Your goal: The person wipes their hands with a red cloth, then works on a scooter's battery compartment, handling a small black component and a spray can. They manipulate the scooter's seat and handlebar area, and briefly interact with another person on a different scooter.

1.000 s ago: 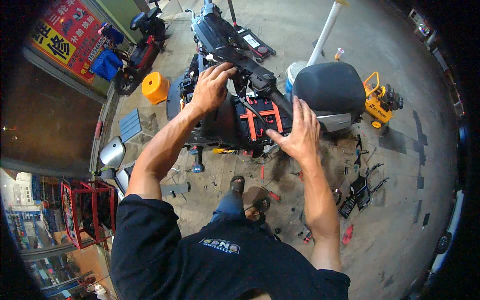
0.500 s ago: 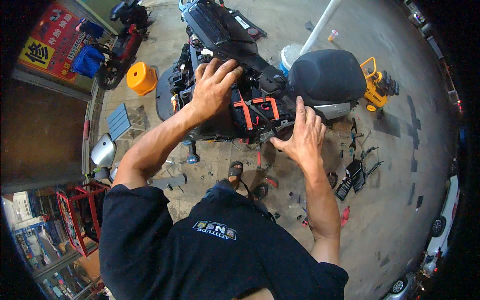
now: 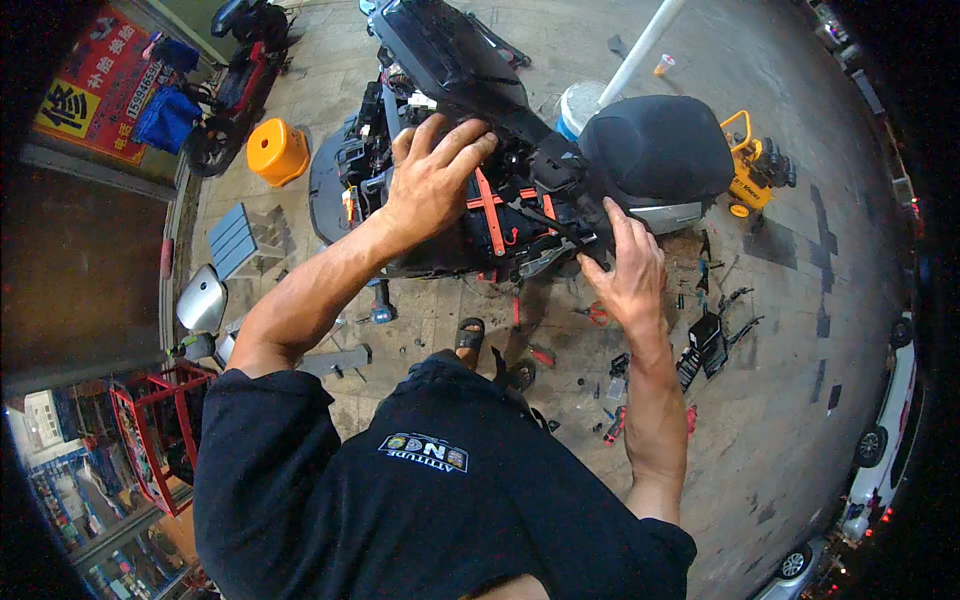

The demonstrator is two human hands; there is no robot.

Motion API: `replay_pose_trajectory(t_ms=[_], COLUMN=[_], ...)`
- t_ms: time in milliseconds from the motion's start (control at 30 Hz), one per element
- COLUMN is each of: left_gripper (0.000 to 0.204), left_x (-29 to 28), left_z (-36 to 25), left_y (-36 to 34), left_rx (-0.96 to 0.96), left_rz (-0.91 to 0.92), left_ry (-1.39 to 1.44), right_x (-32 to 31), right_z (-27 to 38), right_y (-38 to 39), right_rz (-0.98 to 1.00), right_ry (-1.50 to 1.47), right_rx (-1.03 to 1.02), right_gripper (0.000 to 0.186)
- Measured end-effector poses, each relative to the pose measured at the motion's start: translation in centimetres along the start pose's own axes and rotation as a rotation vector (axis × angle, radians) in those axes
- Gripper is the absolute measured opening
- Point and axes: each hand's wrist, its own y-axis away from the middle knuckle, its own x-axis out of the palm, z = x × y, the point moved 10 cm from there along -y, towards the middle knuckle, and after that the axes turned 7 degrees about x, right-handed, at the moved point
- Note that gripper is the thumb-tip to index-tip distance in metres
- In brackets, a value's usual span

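Observation:
A partly stripped scooter (image 3: 340, 185) stands before me. My left hand (image 3: 430, 180) is closed over the lower edge of its long black front panel assembly (image 3: 450, 60), fingertips hidden among dark parts. My right hand (image 3: 628, 270) grips the assembly's lower right end, thumb below and fingers bent over it. Between my hands, orange bracket straps (image 3: 490, 210) lie over black parts in the scooter's body, crossed by a dark strip. The black seat (image 3: 655, 150) is just beyond my right hand.
An orange stool (image 3: 275, 150), slatted step (image 3: 235, 235) and red scooter (image 3: 240, 110) are left. A yellow compressor (image 3: 750, 180), bucket and white pole (image 3: 640, 50) are right. A drill (image 3: 382, 305), tools and black parts (image 3: 710, 345) litter the ground around my feet; parked cars line the right edge.
The black assembly's right end has shifted right and down. My right hand has moved right with it; my left hand has slid slightly right along it. The view has shifted too.

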Motion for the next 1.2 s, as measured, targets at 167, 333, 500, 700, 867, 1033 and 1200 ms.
replay_pose_trajectory(t_ms=[167, 333, 500, 700, 867, 1033, 1200], left_gripper=[0.059, 0.059, 0.061, 0.057, 0.056, 0.056, 0.057], left_x=[0.1, 0.1, 0.0, 0.2, 0.1, 0.0, 0.1], left_z=[0.1, 0.1, -0.2, 0.1, 0.1, 0.0, 0.1], left_y=[0.1, 0.0, -0.1, 0.1, 0.1, 0.1, 0.1], left_rx=[-0.008, -0.011, -0.004, -0.023, -0.01, -0.02, -0.006], left_rz=[0.024, 0.01, -0.019, 0.013, 0.007, -0.02, -0.038], left_ry=[0.007, 0.01, 0.011, 0.003, -0.011, 0.021, -0.001], right_x=[-0.2, -0.3, 0.0, -0.5, -0.5, -0.1, -0.5], right_z=[0.1, 1.5, 2.4, 1.3, 1.0, 2.1, 2.3], right_y=[-0.4, 0.8, 1.4, 0.0, -0.6, 0.7, 0.7], right_rz=[0.038, 0.027, 0.022, -0.02, 0.021, 0.024, -0.048], right_ry=[-0.076, 0.109, 0.175, 0.06, 0.007, 0.156, 0.121], right_rx=[-0.025, 0.027, 0.073, 0.014, -0.018, 0.055, 0.039], right_gripper=[0.087, 0.112, 0.126, 0.087, 0.09, 0.113, 0.111])
